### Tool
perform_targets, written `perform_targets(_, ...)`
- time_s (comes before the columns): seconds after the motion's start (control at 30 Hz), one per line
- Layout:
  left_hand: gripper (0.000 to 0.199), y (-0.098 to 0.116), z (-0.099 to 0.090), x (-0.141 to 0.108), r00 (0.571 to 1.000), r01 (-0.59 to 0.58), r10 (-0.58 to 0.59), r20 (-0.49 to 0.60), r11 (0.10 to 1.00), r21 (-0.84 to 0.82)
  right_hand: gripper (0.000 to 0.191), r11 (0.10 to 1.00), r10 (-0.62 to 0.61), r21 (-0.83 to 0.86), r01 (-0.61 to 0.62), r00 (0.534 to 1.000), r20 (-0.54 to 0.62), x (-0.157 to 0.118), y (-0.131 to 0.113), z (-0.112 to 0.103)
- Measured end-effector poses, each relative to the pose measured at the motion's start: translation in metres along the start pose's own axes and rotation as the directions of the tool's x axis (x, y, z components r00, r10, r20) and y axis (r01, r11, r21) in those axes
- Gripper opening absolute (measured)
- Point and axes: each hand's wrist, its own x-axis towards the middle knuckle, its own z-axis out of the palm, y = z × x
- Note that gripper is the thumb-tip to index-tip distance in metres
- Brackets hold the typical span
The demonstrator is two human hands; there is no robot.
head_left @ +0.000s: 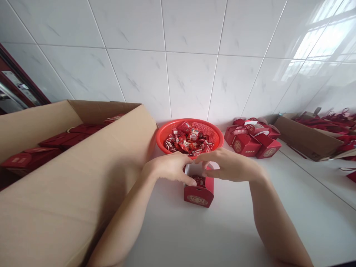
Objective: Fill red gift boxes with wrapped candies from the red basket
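A small red gift box (198, 196) with a gold emblem stands upright with its top open on the white table. A dark red patterned piece (198, 180) shows inside it. My left hand (174, 168) is at the box's left side, its thumb over the front part of the opening and its fingers by the back edge. Over the right side of the box, my right hand (226, 165) has its fingers bent and its thumb apart, with nothing visible between them. Just behind the hands, a red plastic basket (161, 135) holds several red-wrapped candies (189, 141).
A large cardboard carton (111, 174) with several red boxes (30, 159) inside takes up the left. Several red gift boxes (251, 141) stand back right, and a cardboard tray (308, 139) of red items lies farther right. A tiled wall (191, 81) closes off the back.
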Motion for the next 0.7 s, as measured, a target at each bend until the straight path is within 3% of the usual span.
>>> perform_targets(0.17, 0.050, 0.001, 0.000, 0.001, 1.000, 0.023, -0.023, -0.013, 0.999, 0.027, 0.028, 1.000, -0.009, 0.023, 0.009, 1.000, -0.017, -0.003, 0.003, -0.005)
perform_targets(0.37, 0.056, -0.005, 0.001, 0.004, 1.000, -0.019, 0.019, -0.001, 0.999, 0.032, 0.029, 0.982, -0.108, 0.160, 0.097, 0.992, 0.062, -0.005, 0.005, 0.014)
perform_targets(0.53, 0.071, -0.004, 0.003, 0.005, 0.996, -0.068, 0.067, -0.058, 0.998, -0.005, 0.021, 0.976, -0.052, 0.211, 0.059, 0.998, -0.040, -0.023, 0.016, 0.034)
perform_targets(0.7, 0.052, 0.003, 0.005, 0.008, 0.981, -0.193, 0.193, -0.010, 0.979, -0.063, 0.018, 0.918, 0.022, 0.388, 0.076, 0.970, -0.241, -0.037, 0.030, 0.056)
